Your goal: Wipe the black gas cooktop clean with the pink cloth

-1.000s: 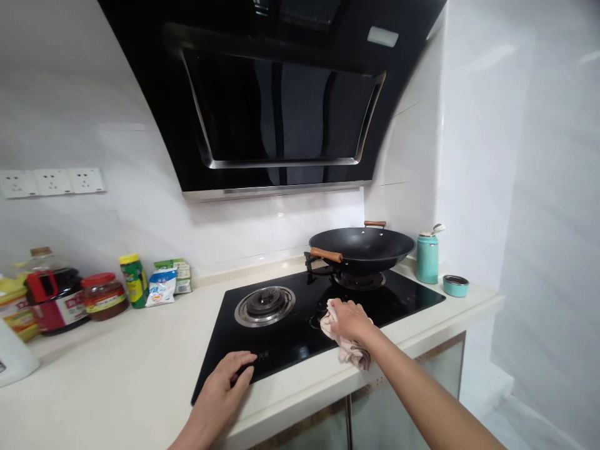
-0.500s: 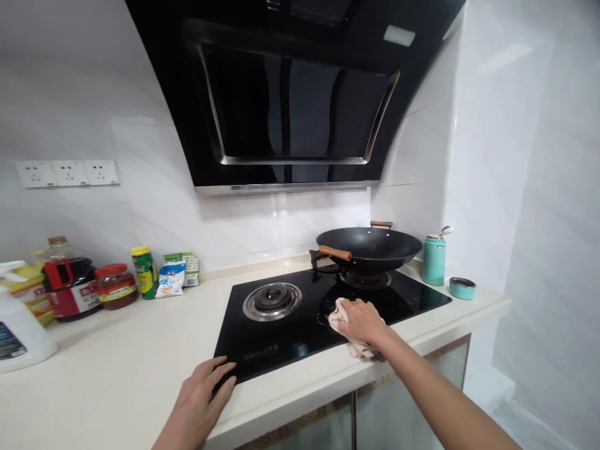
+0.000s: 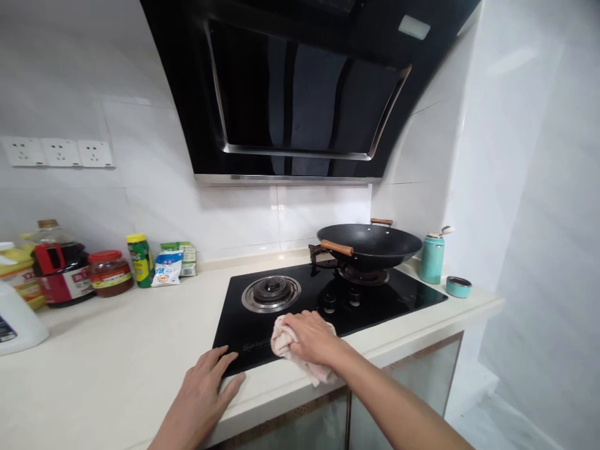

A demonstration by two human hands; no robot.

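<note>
Wiping is the step in hand, judged from the head view, the only view. The right hand [image 3: 312, 337] presses a bunched cloth [image 3: 280, 340] onto the black glass of the hob [image 3: 398, 294], at the hob's 6 o'clock edge. The cloth is pale and crumpled. One fold shows at the hand's 9 o'clock and a tail hangs over the counter [image 3: 117, 350] lip at its 5 o'clock.

Right hand: fingers curled down over the cloth, gripping it, knuckles up. The forearm runs in from the frame's 5 o'clock, nearly straight.

Left hand [image 3: 206, 394]: flat, fingers spread wide, holding nothing. The palm is on the counter and the fingertips touch the hob's 7 o'clock corner. It reads as a brace.

Judgement: any stroke toward 12 o'clock calls for steering around the burner [image 3: 270, 292], just beyond the cloth, and the knobs [image 3: 329, 300] at the hand's 1 o'clock. Even downward pressure is needed, with the cloth kept bunched under the palm.

A wok [image 3: 370, 244] sits on the far burner at the hob's 2 o'clock, well apart from both hands. A flask [image 3: 431, 258] stands at 3 o'clock, off the glass. Jars [image 3: 110, 272] line the wall at 9 o'clock.
</note>
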